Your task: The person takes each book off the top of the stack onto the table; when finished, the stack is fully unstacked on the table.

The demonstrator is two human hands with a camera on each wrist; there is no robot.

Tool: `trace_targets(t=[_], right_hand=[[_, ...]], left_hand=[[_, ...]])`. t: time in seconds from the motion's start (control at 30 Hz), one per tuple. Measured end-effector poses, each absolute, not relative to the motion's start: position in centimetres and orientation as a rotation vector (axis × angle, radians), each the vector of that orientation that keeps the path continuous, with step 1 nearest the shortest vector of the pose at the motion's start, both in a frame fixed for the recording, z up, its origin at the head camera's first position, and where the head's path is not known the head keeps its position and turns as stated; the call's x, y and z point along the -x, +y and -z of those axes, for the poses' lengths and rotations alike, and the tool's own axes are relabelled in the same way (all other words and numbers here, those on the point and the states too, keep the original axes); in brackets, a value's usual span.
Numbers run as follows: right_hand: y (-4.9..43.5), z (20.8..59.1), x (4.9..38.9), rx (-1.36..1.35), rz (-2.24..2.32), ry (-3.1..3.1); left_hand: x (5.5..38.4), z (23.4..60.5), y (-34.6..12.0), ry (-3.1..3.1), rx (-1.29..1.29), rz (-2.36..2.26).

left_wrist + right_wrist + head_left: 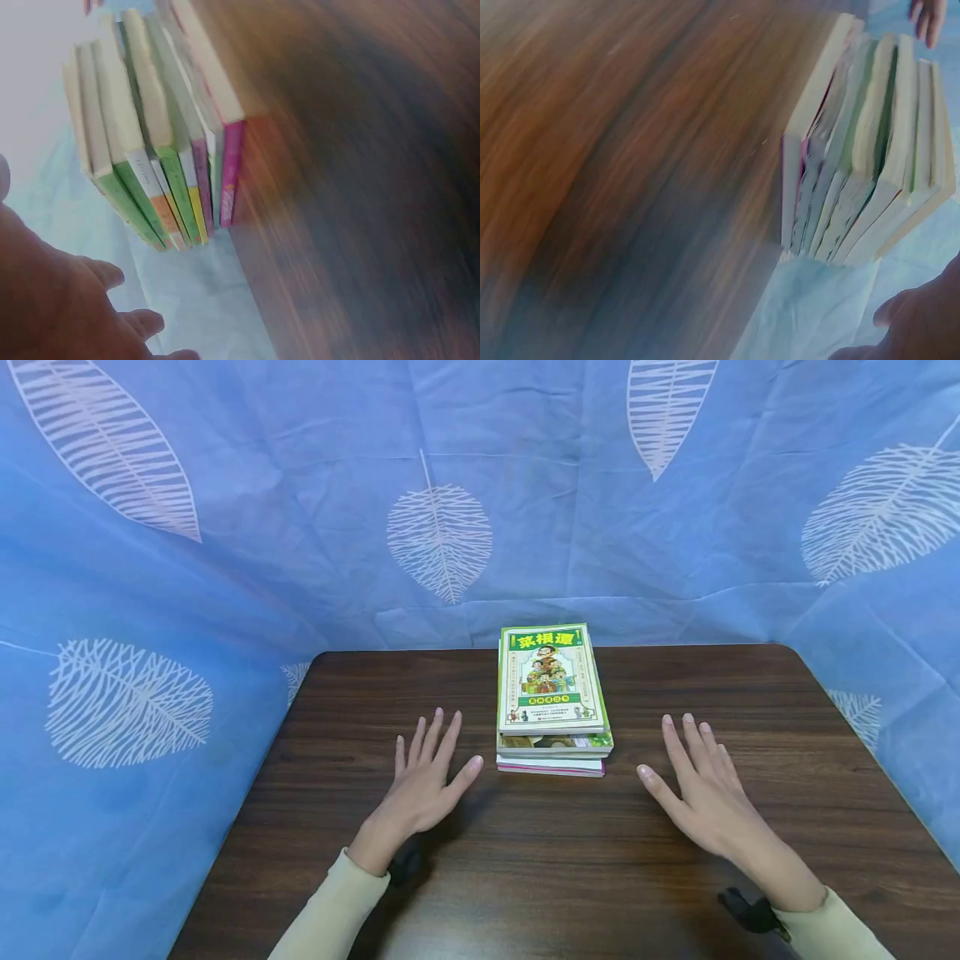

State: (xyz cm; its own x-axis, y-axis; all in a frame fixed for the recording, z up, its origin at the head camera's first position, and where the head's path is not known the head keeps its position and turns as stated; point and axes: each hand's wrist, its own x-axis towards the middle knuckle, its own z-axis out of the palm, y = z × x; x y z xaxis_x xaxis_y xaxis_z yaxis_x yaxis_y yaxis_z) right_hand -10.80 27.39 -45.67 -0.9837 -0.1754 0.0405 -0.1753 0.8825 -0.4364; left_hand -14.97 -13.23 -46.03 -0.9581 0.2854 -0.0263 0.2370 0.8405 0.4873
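A stack of several books (551, 693) lies flat on the dark wooden table. Its top book has a green and white cover with cartoon figures. From the left wrist view, the stack (176, 180) shows green, orange, yellow and magenta spines; the right wrist view has the page edges of the stack (862, 165). To the left of the books is my left hand (420, 789), fingers straight and spread, not touching them. On the other side my right hand (708, 802) is likewise spread with straight fingers, apart from the stack. Neither hand holds anything.
The wooden table (360, 693) has rounded far corners. Behind it and along both sides hangs a blue cloth (525, 543) printed with white leaves. A dark strap device (750, 910) sits at the right wrist. Both wrist views are somewhat blurred.
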Motion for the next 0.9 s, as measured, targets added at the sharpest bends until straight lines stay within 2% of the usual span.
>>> trace_targets(t=[0.4,0.9], right_hand=[[24.6,44.7,13.8,0.27,1.274,2.587],[20.3,47.3,17.4,0.131,1.898,2.141]], left_hand=[[17.8,45.1,-10.4,2.463,-0.345,-1.397],[20.7,46.7,-5.6,2.159,-0.096,-1.824]])
